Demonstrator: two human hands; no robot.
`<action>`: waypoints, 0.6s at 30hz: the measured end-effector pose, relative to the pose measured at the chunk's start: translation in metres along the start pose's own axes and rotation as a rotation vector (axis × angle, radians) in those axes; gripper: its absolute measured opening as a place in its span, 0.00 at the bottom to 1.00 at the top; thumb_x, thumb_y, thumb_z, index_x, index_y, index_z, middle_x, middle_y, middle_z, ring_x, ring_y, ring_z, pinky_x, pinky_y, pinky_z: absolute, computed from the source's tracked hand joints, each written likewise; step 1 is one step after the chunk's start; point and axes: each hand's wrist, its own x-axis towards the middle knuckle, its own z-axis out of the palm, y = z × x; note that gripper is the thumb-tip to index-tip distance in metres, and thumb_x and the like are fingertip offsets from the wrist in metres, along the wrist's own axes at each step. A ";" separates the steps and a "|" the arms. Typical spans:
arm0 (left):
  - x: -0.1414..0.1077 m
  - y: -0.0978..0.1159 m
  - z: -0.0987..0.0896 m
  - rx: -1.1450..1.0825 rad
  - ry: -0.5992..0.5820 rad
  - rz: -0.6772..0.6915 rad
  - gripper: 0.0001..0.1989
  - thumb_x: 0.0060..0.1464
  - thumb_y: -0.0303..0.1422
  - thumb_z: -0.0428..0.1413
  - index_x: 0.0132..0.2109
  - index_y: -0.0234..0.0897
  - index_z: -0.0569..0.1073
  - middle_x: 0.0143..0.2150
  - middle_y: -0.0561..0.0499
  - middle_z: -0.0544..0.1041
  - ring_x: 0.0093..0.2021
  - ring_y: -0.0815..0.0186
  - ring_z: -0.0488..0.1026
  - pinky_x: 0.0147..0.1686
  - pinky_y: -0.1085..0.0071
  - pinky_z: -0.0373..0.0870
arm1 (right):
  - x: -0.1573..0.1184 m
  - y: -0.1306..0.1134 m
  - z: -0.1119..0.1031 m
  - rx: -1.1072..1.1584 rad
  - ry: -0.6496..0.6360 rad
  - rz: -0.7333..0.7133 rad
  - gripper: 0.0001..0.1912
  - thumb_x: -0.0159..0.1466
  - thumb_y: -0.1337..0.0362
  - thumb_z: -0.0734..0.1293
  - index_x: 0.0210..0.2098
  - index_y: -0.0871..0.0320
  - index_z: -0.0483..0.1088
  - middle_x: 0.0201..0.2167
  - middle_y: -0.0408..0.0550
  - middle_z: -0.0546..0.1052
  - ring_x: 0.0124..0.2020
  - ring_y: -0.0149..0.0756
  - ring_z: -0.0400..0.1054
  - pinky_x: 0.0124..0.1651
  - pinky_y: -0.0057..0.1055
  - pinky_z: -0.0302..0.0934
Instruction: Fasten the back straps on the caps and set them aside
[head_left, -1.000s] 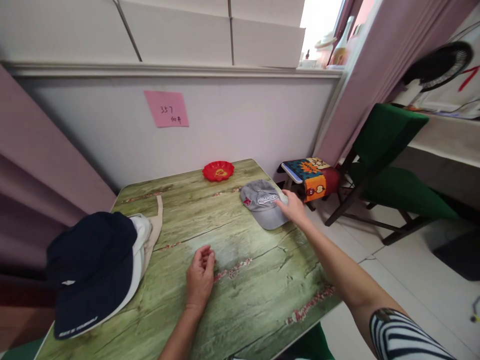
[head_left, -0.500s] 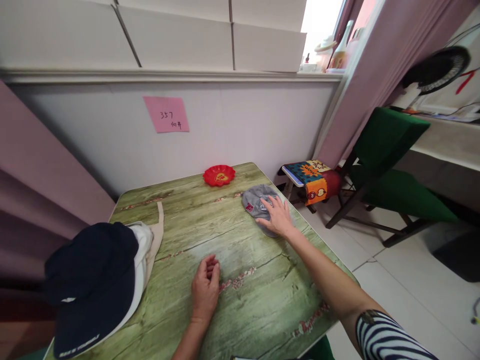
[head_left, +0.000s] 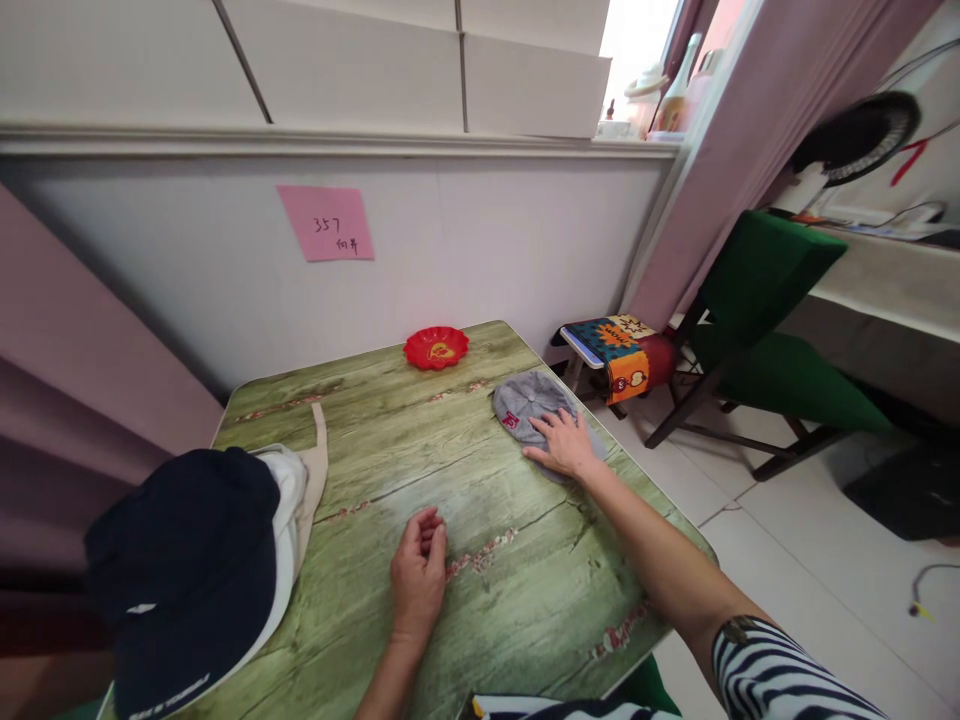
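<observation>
A grey cap [head_left: 525, 398] with a dark red emblem lies at the right side of the green wood-patterned table [head_left: 390, 440]. My right hand [head_left: 566, 443] rests on top of it, palm down, with the fingers spread. Part of the cap is covered by that hand. My left hand [head_left: 418, 570] lies on its side near the table's middle, fingers loosely curled and nothing visible in them. To its left sits a stack of caps: a navy cap [head_left: 187, 560] on top, with white and beige ones [head_left: 289, 485] beneath.
A red scalloped dish [head_left: 436, 348] stands at the table's back edge. Behind it is the wall with a pink note [head_left: 327, 222]. On the right are a stool with a colourful cloth [head_left: 619, 350] and a green chair [head_left: 772, 280]. A black fan [head_left: 862, 140] stands behind.
My right hand and the grey cap have shifted slightly right and toward me; more of the cap's crown shows now. The left hand has hardly moved.
</observation>
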 end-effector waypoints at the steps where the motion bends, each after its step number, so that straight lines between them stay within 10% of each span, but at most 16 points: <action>1: 0.000 0.000 0.000 -0.007 0.005 0.001 0.18 0.56 0.43 0.54 0.49 0.37 0.72 0.41 0.45 0.78 0.39 0.60 0.76 0.42 0.63 0.73 | 0.000 -0.001 0.000 -0.002 0.010 0.000 0.39 0.60 0.35 0.61 0.64 0.48 0.62 0.63 0.53 0.66 0.66 0.60 0.49 0.65 0.60 0.34; 6: -0.007 0.002 0.003 -0.042 0.032 -0.016 0.16 0.56 0.41 0.54 0.48 0.37 0.72 0.39 0.46 0.78 0.37 0.61 0.75 0.39 0.65 0.72 | 0.006 -0.005 0.009 -0.021 0.156 0.025 0.38 0.64 0.37 0.56 0.67 0.51 0.58 0.66 0.55 0.63 0.68 0.57 0.48 0.66 0.58 0.33; 12: -0.015 0.004 0.003 -0.057 0.059 -0.026 0.12 0.56 0.35 0.53 0.46 0.38 0.72 0.39 0.46 0.77 0.36 0.63 0.74 0.39 0.65 0.70 | 0.016 0.007 0.032 -0.101 -0.041 0.012 0.34 0.66 0.40 0.54 0.64 0.51 0.62 0.64 0.58 0.65 0.61 0.57 0.61 0.61 0.61 0.44; 18: -0.017 0.011 -0.005 -0.186 0.013 -0.049 0.15 0.53 0.36 0.56 0.47 0.37 0.70 0.40 0.47 0.76 0.31 0.68 0.72 0.34 0.69 0.70 | -0.006 -0.019 0.011 0.026 0.313 -0.078 0.35 0.67 0.45 0.54 0.63 0.62 0.62 0.61 0.62 0.68 0.66 0.57 0.54 0.66 0.58 0.38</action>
